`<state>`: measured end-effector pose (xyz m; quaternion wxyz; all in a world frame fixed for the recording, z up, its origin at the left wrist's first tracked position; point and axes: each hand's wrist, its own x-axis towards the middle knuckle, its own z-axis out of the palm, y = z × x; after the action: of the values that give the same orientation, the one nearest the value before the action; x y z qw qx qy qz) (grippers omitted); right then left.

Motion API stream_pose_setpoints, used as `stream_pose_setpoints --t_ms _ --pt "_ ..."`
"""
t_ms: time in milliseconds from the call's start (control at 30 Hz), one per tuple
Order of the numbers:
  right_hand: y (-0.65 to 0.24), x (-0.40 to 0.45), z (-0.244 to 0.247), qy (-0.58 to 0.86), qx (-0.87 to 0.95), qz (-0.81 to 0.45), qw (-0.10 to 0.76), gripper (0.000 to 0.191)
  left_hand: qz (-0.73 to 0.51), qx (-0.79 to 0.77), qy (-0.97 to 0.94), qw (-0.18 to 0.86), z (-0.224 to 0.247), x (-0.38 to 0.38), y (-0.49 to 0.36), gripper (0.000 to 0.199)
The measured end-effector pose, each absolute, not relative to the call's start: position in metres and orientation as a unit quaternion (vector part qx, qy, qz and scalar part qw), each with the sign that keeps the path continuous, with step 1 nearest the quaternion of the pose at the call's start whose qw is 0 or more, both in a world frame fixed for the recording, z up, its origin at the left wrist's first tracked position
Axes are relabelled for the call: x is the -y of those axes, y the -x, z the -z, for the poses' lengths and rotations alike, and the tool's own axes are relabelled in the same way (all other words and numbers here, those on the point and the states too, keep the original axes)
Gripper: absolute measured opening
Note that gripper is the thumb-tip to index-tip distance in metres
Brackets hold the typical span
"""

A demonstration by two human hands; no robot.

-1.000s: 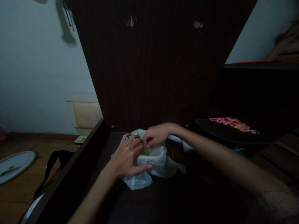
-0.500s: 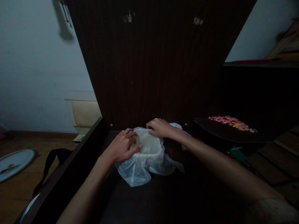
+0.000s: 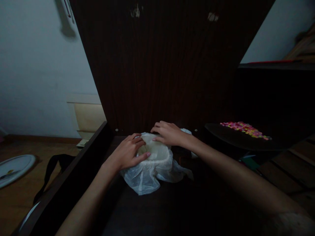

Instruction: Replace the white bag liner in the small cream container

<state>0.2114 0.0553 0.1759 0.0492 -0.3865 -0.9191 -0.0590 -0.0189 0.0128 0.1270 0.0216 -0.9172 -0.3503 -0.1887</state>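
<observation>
A small container lined with a thin white plastic bag (image 3: pixel 141 178) stands on the dark surface. The bag is folded over the rim and hangs loosely in front and to the right. My left hand (image 3: pixel 129 152) rests over the left rim, its fingers bent and spread, its thumb stretched across the opening. At the back rim is my right hand (image 3: pixel 168 132), fingers apart from the thumb, touching or just above the bag's edge. Both hands hide parts of the rim. Behind my right wrist, a white item (image 3: pixel 186 131) is partly covered.
A tall dark wooden panel (image 3: pixel 162 72) rises directly behind the container. A low dark side board (image 3: pixel 81 164) runs along the left. To the right, small colourful pieces (image 3: pixel 246 129) lie on a dark rounded shelf (image 3: pixel 221 136). A white oval object (image 3: pixel 18 168) is at far left.
My right hand has shifted slightly left and up along the back rim, and its fingers have spread from the thumb. My left hand stays nearly in place.
</observation>
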Motion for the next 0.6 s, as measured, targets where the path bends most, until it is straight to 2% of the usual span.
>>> stream_pose_setpoints --t_ms 133,433,600 --pt "-0.201 -0.06 -0.167 0.425 0.902 0.078 0.001 0.022 0.182 0.355 0.916 0.029 -0.127 -0.013 0.019 0.044" --pt "-0.217 -0.061 -0.172 0.469 0.88 0.074 -0.01 0.021 0.19 0.358 0.913 0.042 -0.13 -0.011 0.014 0.047" --pt "-0.208 -0.056 -0.18 0.453 0.889 0.066 0.011 0.037 0.198 0.357 0.912 0.035 -0.13 -0.011 0.013 0.045"
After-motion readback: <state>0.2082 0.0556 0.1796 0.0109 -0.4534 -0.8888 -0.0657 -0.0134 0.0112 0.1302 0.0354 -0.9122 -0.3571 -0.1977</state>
